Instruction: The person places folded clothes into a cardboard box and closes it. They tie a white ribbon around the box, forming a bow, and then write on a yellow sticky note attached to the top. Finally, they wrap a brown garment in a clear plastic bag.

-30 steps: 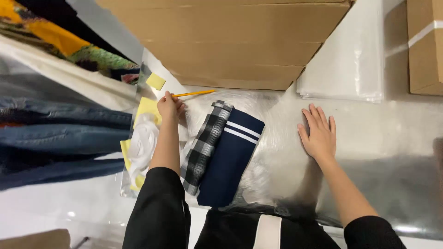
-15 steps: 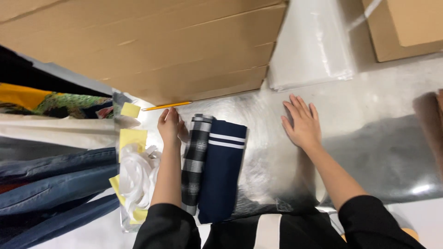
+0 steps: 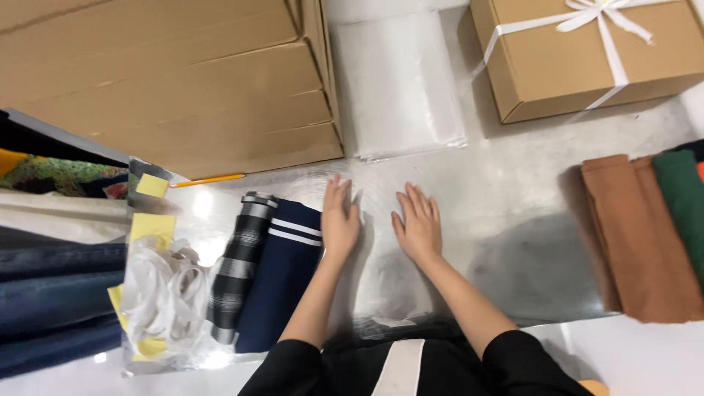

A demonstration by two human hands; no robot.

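Left hand (image 3: 339, 220) flat, fingers spread, empty, pressing clear plastic sheet (image 3: 469, 242) on table, just beside navy striped folded cloth (image 3: 282, 282). Right hand (image 3: 418, 224) flat, empty, on same sheet. Checked cloth (image 3: 238, 268) touching navy cloth's left side.

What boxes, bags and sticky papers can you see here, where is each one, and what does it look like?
Stacked cardboard boxes: top left, big, flat, plain brown.
Gift box: top right, brown cardboard, tied with a white ribbon and bow.
Clear plastic bags: top middle, a flat shiny pile between the boxes.
Yellow sticky notes: left, small squares near a yellow pencil.
Left hand and right hand: flat on a clear bag, holding nothing.
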